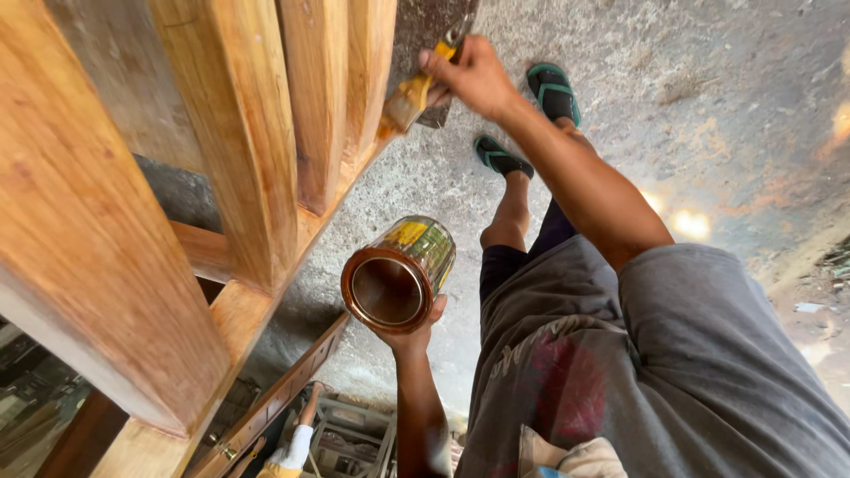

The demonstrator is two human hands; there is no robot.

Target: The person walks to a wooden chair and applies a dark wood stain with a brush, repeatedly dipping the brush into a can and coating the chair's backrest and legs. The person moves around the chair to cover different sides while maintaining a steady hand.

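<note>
Paintbrush (414, 93) bristles aimed at wood frame (257, 159)

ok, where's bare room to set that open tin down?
Bare concrete floor right of the green sandals is free. Crowded: right hand brushing the wooden frame; left hand holding the tin beside it.

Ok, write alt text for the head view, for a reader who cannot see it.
Seen from above, a person's right hand presses a paintbrush against a varnished wooden frame, while the left hand holds an open metal can coated in brown finish. Their sandalled feet stand on a rough concrete floor.
</note>
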